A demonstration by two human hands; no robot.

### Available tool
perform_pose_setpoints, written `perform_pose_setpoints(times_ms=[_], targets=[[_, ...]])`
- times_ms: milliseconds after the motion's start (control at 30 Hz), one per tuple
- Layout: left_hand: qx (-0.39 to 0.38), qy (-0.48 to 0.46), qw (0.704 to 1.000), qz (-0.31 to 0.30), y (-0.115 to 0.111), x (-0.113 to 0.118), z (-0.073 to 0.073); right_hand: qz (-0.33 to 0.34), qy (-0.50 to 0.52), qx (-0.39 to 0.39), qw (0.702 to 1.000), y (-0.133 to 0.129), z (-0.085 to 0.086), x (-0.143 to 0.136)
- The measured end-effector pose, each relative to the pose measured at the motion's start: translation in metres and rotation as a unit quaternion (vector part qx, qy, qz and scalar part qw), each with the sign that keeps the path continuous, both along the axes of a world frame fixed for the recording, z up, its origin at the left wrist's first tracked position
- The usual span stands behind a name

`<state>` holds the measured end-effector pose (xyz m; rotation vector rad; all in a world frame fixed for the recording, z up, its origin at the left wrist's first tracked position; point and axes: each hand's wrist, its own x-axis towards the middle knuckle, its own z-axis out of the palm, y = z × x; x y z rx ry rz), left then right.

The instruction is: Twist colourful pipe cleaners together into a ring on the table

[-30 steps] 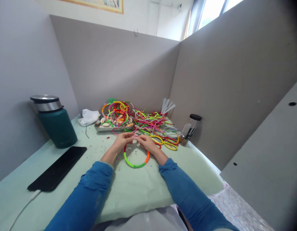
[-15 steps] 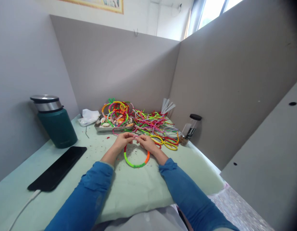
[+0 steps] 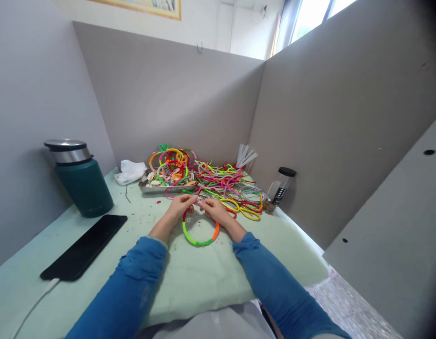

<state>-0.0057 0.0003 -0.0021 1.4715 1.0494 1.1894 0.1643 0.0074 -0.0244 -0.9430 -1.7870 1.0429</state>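
Observation:
A ring of fuzzy stems [image 3: 199,243], with red, lime, green and orange sections, hangs or rests below my two hands over the green cloth. My left hand [image 3: 181,207] pinches its upper left part, and my right hand [image 3: 213,208] pinches its upper right part. Between the fingertips, which nearly touch, shows a small pink piece. The fingers hide most of the ring's top. Just behind the hands lies a pile of colourful fuzzy stems [image 3: 223,179].
A metal tray [image 3: 165,189] with shells and colourful rings stands at the back. On the left are a green bottle [image 3: 84,188], a black phone [image 3: 84,247] with a cable, and white tissue [image 3: 130,171]. A black-lidded jar [image 3: 280,187] stands right. Grey partitions [image 3: 168,89] surround the table.
The fingertips have shifted very slightly around the pink piece at the top of the ring. Both hands still hold the ring in nearly the same place.

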Motion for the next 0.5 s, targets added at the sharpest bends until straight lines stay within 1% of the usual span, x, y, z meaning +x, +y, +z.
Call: perform_pose_setpoints(times_ms=[233, 500], targets=[[0.003, -0.008, 1.0, -0.008, 0.0023, 0.0007, -0.0021, -0.004, -0.001, -0.001, 1.0, -0.0031, 0.0034, 0.0001], [-0.011, -0.008, 1.0, -0.027, -0.0018, 0.0042, 0.0022, -0.006, -0.001, 0.002, 1.0, 0.0022, -0.0024, 0.0]])
